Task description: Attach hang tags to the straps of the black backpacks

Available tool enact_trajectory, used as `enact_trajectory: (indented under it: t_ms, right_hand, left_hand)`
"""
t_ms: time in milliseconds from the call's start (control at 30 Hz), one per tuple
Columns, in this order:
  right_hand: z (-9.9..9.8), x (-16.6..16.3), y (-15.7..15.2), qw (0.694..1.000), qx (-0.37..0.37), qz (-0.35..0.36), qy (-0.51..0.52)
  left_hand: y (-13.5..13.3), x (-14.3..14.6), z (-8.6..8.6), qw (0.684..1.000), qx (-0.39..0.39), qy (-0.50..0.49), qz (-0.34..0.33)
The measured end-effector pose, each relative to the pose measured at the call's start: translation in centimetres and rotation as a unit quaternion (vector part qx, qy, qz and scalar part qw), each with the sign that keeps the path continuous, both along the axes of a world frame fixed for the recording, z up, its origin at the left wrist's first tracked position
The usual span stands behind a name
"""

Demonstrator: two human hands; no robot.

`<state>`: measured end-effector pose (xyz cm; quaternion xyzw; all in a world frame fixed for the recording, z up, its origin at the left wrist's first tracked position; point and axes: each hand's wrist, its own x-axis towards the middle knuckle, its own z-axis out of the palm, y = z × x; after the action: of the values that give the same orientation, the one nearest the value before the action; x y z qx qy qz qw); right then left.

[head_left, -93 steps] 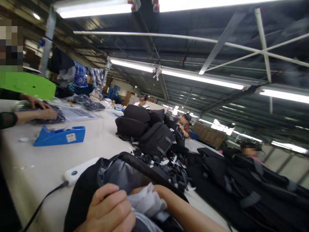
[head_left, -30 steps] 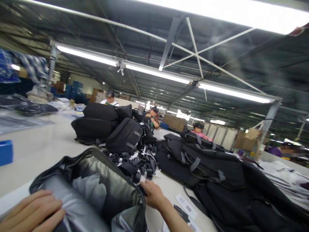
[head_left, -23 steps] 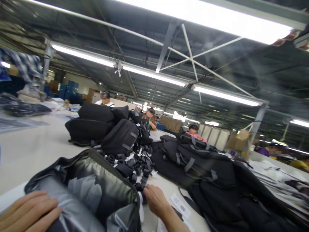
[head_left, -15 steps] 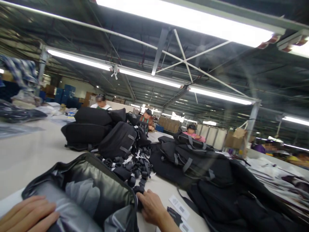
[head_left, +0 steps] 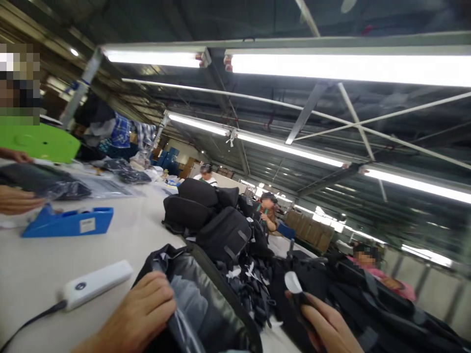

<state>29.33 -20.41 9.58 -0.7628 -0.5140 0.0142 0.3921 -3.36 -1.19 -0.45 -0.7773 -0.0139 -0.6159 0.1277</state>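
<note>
An open black bag (head_left: 209,299) with a shiny grey lining lies in front of me on the pale table (head_left: 140,230). My left hand (head_left: 142,311) is closed on the bag's near rim, fingers curled over the lining. My right hand (head_left: 326,326) is raised to the right of the bag and is closed on a small black strap piece with a white tag (head_left: 294,287). A heap of similar black strap pieces (head_left: 253,287) lies just behind the bag.
Stacked black backpacks (head_left: 209,215) sit mid-table, with more (head_left: 371,304) at right. A white power strip (head_left: 97,283) with a cord and a blue tape dispenser (head_left: 68,223) lie at left. A co-worker's hand (head_left: 18,198) handles dark bagged goods. Other people work farther back.
My right hand has left the table by the strap heap and lifted a tagged strap piece. My view swung left. My left hand shifted from lying flat on the lining to gripping the rim.
</note>
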Motion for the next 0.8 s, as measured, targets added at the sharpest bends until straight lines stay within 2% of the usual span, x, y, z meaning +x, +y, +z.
enact_trajectory:
  t_ms: [67, 100, 167, 233, 367, 433, 500, 567, 700, 800]
  right_hand:
    - [1.9, -4.3, 1.4, 0.999, 0.008, 0.015, -0.038]
    - [2.4, -6.4, 2.2, 0.998, -0.016, 0.036, -0.055]
    - [2.2, -9.7, 3.7, 0.991, -0.092, 0.067, -0.071]
    - [1.3, -11.3, 4.6, 0.984, -0.131, 0.089, -0.084]
    - [-1.6, -10.3, 5.4, 0.985, -0.104, 0.041, -0.13]
    - [-2.7, -9.1, 5.8, 0.978, -0.143, 0.036, -0.148]
    - [-3.3, -8.4, 6.3, 0.968, -0.173, 0.061, -0.172]
    - [-3.0, -8.2, 6.9, 0.965, -0.16, 0.068, -0.195]
    - [-0.7, -8.6, 7.9, 0.976, -0.08, 0.032, -0.201]
    - [0.2, -9.0, 8.4, 0.98, -0.051, 0.031, -0.192]
  left_hand:
    - [-0.2, 0.1, 0.4, 1.0, -0.001, 0.02, 0.008]
    - [-0.4, 0.0, 0.6, 1.0, 0.001, 0.029, 0.012]
    - [-0.7, -0.4, 1.0, 0.999, 0.011, 0.048, 0.015]
    - [-1.0, -1.0, 1.3, 0.998, 0.015, 0.056, 0.018]
    - [-1.3, -1.5, 1.0, 0.999, 0.017, 0.042, 0.016]
    - [-1.2, -1.4, 0.8, 0.999, 0.019, 0.034, 0.016]
    - [-1.0, -1.2, 1.2, 0.999, 0.021, 0.037, 0.019]
    - [-0.7, -1.1, 2.2, 0.998, 0.029, 0.05, 0.026]
    - [-0.1, -1.5, 4.9, 0.997, 0.045, 0.059, 0.037]
    - [-0.1, -1.8, 5.4, 0.997, 0.036, 0.061, 0.022]
